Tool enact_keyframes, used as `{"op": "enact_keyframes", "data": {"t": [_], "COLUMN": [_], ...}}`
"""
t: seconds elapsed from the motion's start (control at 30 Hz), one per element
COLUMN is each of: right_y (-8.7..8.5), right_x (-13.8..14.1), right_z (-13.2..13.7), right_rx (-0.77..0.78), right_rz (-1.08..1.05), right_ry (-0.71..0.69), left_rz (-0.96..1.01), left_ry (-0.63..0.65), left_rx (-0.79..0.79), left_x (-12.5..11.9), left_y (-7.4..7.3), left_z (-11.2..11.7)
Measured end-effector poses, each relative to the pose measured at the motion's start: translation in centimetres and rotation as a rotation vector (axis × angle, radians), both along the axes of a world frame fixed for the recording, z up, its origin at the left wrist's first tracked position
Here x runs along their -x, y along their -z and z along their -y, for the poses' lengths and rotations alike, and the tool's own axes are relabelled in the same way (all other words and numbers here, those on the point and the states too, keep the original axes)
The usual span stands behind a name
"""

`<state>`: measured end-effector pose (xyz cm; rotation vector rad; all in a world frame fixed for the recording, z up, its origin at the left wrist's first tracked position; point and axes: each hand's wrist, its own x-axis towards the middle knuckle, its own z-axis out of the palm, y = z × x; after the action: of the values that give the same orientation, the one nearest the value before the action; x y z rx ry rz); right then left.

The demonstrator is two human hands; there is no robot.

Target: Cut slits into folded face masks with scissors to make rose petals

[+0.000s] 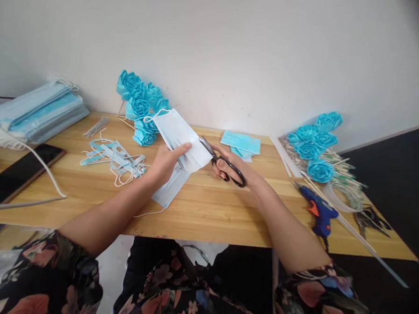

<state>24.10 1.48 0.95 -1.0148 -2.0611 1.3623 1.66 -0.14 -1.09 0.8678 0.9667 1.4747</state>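
Note:
My left hand (167, 164) grips a pale blue face mask (178, 127) above the table, thumb on top, with a white ear loop hanging off its far corner. Below that hand lies another face mask (171, 188), partly covered, its loop trailing toward the front edge. In my right hand (228, 162) is a pair of black-handled scissors (237, 171). The blades meet the right-hand part of the held mask; whether they are cutting cannot be made out. Cut mask strips with loops (114, 156) lie in a tangle to the left.
Blue mask flowers (145, 102) stand at the back left, and more flowers (316, 139) at the right. Trimmed blue pieces (240, 142) lie behind my right hand. A glue gun (317, 209), stacked masks (39, 108), a phone (22, 170) and a white cable (44, 162) are also on the table.

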Motion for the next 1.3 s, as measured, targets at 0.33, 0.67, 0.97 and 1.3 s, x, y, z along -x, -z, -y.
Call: {"op": "enact_keyframes", "data": {"t": [0.33, 0.67, 0.97, 1.3], "right_y": [0.2, 0.4, 0.2, 0.6], "right_x": [-0.2, 0.1, 0.5, 0.6], "right_z": [0.1, 0.2, 0.4, 0.2], "right_rx": [0.018, 0.013, 0.050, -0.006], "right_rz": [0.036, -0.036, -0.006, 0.014], "right_ry": [-0.005, -0.008, 0.043, 0.072], "left_rz": [-0.095, -0.231, -0.282, -0.446], "left_ry": [-0.047, 0.009, -0.053, 0.007], "left_rx": [-0.016, 0.009, 0.016, 0.039], "left_x": [-0.1, -0.3, -0.2, -0.3], "left_y": [-0.1, 0.8, 1.3, 0.1], "left_z": [0.1, 0.3, -0.1, 1.0]}}
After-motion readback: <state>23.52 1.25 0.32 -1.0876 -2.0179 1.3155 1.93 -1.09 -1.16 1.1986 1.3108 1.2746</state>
